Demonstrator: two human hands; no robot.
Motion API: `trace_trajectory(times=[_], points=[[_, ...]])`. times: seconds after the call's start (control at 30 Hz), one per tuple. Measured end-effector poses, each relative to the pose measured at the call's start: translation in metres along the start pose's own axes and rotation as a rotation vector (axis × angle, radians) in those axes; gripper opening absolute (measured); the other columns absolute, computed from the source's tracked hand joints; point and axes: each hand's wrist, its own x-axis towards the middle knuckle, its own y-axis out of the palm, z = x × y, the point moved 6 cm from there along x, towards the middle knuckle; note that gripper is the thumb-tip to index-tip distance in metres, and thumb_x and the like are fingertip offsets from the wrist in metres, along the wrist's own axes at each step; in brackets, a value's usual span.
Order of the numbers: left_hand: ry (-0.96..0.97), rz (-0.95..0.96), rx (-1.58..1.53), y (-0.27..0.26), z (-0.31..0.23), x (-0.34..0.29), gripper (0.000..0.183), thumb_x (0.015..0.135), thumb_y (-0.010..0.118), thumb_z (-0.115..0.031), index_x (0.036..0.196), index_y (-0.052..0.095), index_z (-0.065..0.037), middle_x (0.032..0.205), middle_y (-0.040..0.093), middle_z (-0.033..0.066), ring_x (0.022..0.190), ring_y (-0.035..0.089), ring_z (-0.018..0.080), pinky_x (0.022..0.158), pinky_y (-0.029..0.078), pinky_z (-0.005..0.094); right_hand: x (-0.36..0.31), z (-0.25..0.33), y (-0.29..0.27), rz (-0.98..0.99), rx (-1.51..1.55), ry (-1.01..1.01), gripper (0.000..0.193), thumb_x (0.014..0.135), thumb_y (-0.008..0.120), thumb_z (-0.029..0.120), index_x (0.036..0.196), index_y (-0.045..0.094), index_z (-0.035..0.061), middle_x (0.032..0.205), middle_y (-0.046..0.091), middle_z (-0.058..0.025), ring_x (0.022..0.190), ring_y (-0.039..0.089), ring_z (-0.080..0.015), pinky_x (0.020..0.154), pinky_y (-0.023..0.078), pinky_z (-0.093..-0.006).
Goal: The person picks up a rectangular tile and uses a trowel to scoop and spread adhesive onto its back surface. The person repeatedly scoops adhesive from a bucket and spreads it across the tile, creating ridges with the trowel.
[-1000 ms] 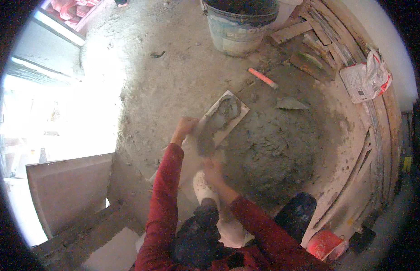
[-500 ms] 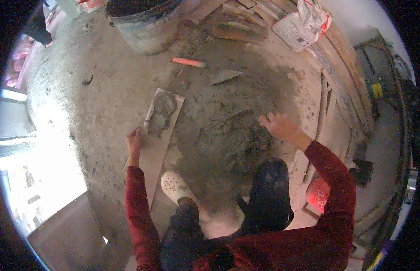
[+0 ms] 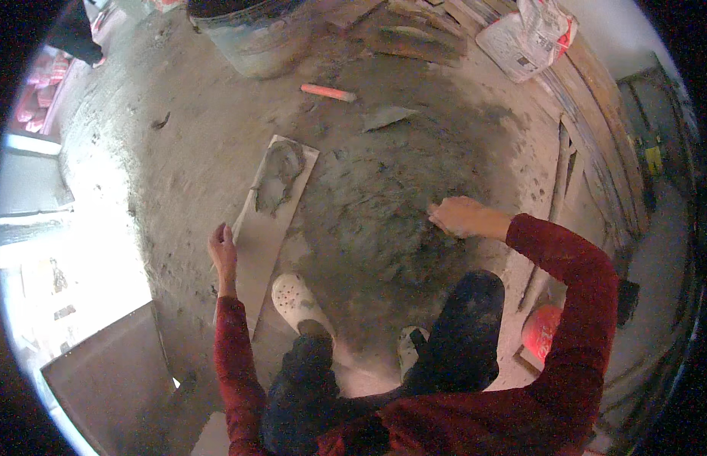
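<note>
Long, pale, flat rectangular board [image 3: 261,235]: left of centre in the frame, slanting on the floor [image 3: 194,178], upper end leaning right

Thick grey mortar daub [image 3: 277,178]: spread on the upper end of the board

Broad, dark grey wet mortar patch [image 3: 384,213]: centre of the frame, rough-surfaced, right of the board

Left hand [image 3: 223,251], bare: left of centre, fingertips toward the top of the frame, fingers loosely bent, at the board's left long edge; touching or just beside, impossible to tell; equally unclear whether gripping

Right hand [image 3: 466,216], bare: right of centre, above the mortar patch, fingers curled and pointing left; slightly blurred, impossible to tell whether empty or closed on something

Slim orange-red stick-shaped piece with pale end [image 3: 327,93]: upper centre, lying flat

Thin grey triangular plate [image 3: 388,118]: upper centre, below and right of the orange-red piece, well apart from both hands

Large pale, stained round bucket with dark rim [image 3: 255,45]: top edge, left of centre, partly cut off

Crumpled white bag with red markings [image 3: 524,42]: upper right

Bright red rounded container [image 3: 542,332]: lower right, partly behind the right sleeve [image 3: 570,273], dark red

Cream perforated clog [image 3: 300,300]: lower centre, right of the board's lower end
</note>
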Motion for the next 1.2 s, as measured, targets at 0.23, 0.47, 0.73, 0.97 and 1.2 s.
trace_trajectory(times=[0.23, 0.47, 0.73, 0.97, 1.2], points=[[-0.049, -0.091, -0.008, -0.038, 0.025, -0.063, 0.039, 0.094, 0.055, -0.024, 0.121, 0.057, 0.005, 0.116, 0.063, 0.0173, 0.106, 0.061, 0.0248, 0.090, 0.047, 0.0342, -0.002, -0.032, 0.019, -0.077, 0.277, -0.179, 0.039, 0.095, 0.049, 0.031, 0.074, 0.058, -0.0007, 0.066, 0.061, -0.0183, 0.057, 0.061, -0.0341, 0.052, 0.048, -0.0448], [-0.170, -0.324, 0.054, -0.091, 0.055, -0.143, 0.039, 0.095, 0.053, -0.021, 0.125, 0.053, 0.005, 0.119, 0.058, 0.0204, 0.106, 0.059, 0.0266, 0.088, 0.048, 0.0356, -0.051, 0.004, 0.003, -0.063, 0.767, 0.230, 0.033, 0.094, 0.053, 0.031, 0.080, 0.060, 0.0015, 0.065, 0.059, -0.0126, 0.060, 0.059, -0.0207, 0.054, 0.045, -0.0365], [-0.534, -0.600, 0.232, -0.142, 0.188, -0.211, 0.048, 0.093, 0.053, -0.035, 0.119, 0.056, 0.005, 0.098, 0.063, 0.0188, 0.091, 0.062, 0.0294, 0.086, 0.047, 0.0380, -0.018, 0.130, -0.102, -0.853, 0.174, -0.247, 0.027, 0.090, 0.060, 0.024, 0.091, 0.062, -0.0030, 0.073, 0.063, -0.0181, 0.061, 0.061, -0.0324, 0.054, 0.050, -0.0404], [-0.522, -0.558, 0.169, -0.087, 0.170, -0.194, 0.047, 0.095, 0.047, -0.035, 0.109, 0.060, 0.008, 0.099, 0.065, 0.0234, 0.091, 0.062, 0.0358, 0.089, 0.044, 0.0403, 0.155, 0.179, -0.004, -0.733, 0.136, -0.232, 0.026, 0.094, 0.054, 0.028, 0.101, 0.057, 0.0031, 0.077, 0.062, -0.0170, 0.059, 0.061, -0.0362, 0.050, 0.049, -0.0436], [-0.677, -0.638, -0.248, -0.084, 0.220, -0.228, 0.046, 0.096, 0.047, -0.037, 0.103, 0.060, 0.007, 0.098, 0.064, 0.0168, 0.090, 0.059, 0.0274, 0.084, 0.044, 0.0386, 0.175, 0.191, 0.001, -0.709, -0.203, -0.277, 0.026, 0.094, 0.053, 0.033, 0.102, 0.056, 0.0082, 0.070, 0.061, -0.0110, 0.053, 0.062, -0.0294, 0.044, 0.050, -0.0407]])
